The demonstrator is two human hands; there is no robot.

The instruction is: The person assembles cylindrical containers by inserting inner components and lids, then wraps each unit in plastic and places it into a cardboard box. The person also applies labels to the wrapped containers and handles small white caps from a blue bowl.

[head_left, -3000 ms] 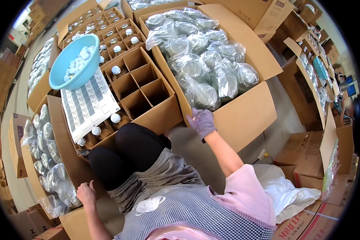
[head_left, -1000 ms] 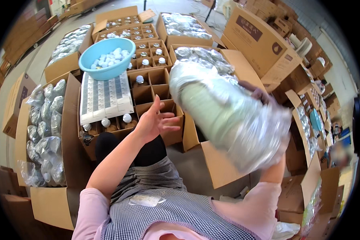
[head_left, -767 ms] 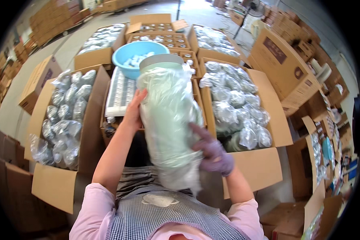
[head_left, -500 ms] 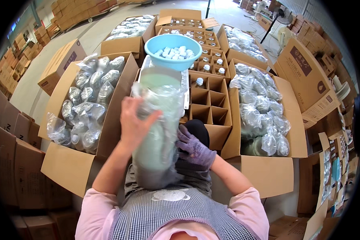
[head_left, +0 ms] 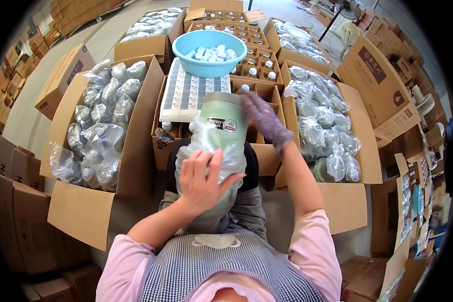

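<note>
A pale green thermos (head_left: 217, 111) with a grey rim and a round label stands tilted over my lap. Its upper part is bare, while a crumpled clear plastic bag (head_left: 226, 163) wraps the lower part. My bare left hand (head_left: 200, 178) lies over the front of the bag, fingers bent onto the plastic and thumb pointing right. Beside the thermos's rim is my gloved right hand (head_left: 265, 120), slightly blurred, its fingers stretched and pointing up to the left; whether they touch the rim I cannot tell.
Open cartons of plastic-wrapped thermoses stand left (head_left: 148, 108) and right (head_left: 352, 95). Ahead, a divided carton (head_left: 269, 151) holds white-capped bottles. A printed sheet (head_left: 178, 95) lies there, with a light blue basin (head_left: 182, 55) of white caps behind it.
The thermos has shifted right and its top now shows out of the bag. My left hand moved down and right; my right hand rose from beside my knee to the thermos's rim.
</note>
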